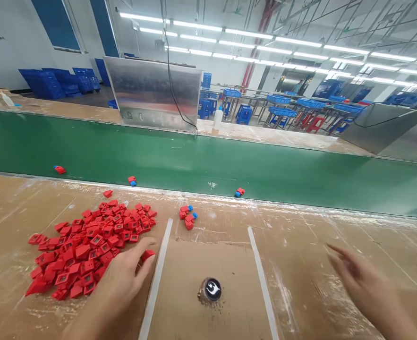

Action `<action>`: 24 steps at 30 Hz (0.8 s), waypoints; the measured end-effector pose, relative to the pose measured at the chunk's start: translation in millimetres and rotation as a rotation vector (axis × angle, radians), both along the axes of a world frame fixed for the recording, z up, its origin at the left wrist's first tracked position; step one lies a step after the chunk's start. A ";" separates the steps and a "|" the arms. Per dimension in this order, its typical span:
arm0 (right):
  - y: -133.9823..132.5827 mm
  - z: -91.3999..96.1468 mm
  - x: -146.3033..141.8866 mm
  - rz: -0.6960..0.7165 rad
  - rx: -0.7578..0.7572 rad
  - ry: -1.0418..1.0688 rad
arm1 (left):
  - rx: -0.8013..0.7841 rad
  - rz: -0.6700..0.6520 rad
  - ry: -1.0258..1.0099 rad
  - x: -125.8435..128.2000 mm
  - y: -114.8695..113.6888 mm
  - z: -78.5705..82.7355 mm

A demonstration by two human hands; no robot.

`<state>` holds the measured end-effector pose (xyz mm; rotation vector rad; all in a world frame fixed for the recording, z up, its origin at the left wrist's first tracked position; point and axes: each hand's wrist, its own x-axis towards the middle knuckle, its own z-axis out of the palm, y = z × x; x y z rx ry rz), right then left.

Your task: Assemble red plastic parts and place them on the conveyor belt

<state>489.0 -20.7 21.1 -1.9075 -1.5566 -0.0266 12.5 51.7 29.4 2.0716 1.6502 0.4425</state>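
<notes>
My left hand [130, 269] is at the right edge of a heap of small red plastic blocks [98, 236] with square openings. Thumb and fingers close around one red block [148, 255], which shows partly between the fingertips. Over the brown board on the right, my right hand [360, 278] has its fingers loosely stretched out, slightly blurred, with nothing visible in it. Between the hands, a small round pot [213, 289] with a black and white top sits on a cardboard sheet [187, 269]. Beyond it lie red-and-blue assembled pieces [188, 217].
White tape strips [158, 278] border the cardboard. A green conveyor belt [180, 156] crosses behind the worktop, carrying a few red-and-blue pieces [240, 192]. On the far ledge are a metal panel [158, 94] and a white bottle [217, 119]. Blue bins [45, 84] stand farther back.
</notes>
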 end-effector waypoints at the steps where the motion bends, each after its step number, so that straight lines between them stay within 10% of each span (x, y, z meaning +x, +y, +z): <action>1: 34.6 -9.2 -4.5 0.021 -0.051 -0.039 | -0.019 0.019 -0.086 2.5 -7.2 -1.9; 6: 195.8 -48.2 -50.1 0.119 -0.259 -0.088 | -0.130 0.270 -0.494 19.5 -42.0 -26.3; 11: 253.5 -59.6 -67.4 0.027 -0.413 -0.118 | -0.191 0.425 -0.706 24.4 -67.6 -50.9; 17: 231.4 -38.2 -62.2 -0.019 -0.423 -0.076 | -0.240 0.430 -0.862 37.2 -85.5 -61.2; 24: 94.8 -13.8 -89.2 0.311 -0.381 0.142 | -0.192 0.356 -0.819 59.5 -94.0 -55.6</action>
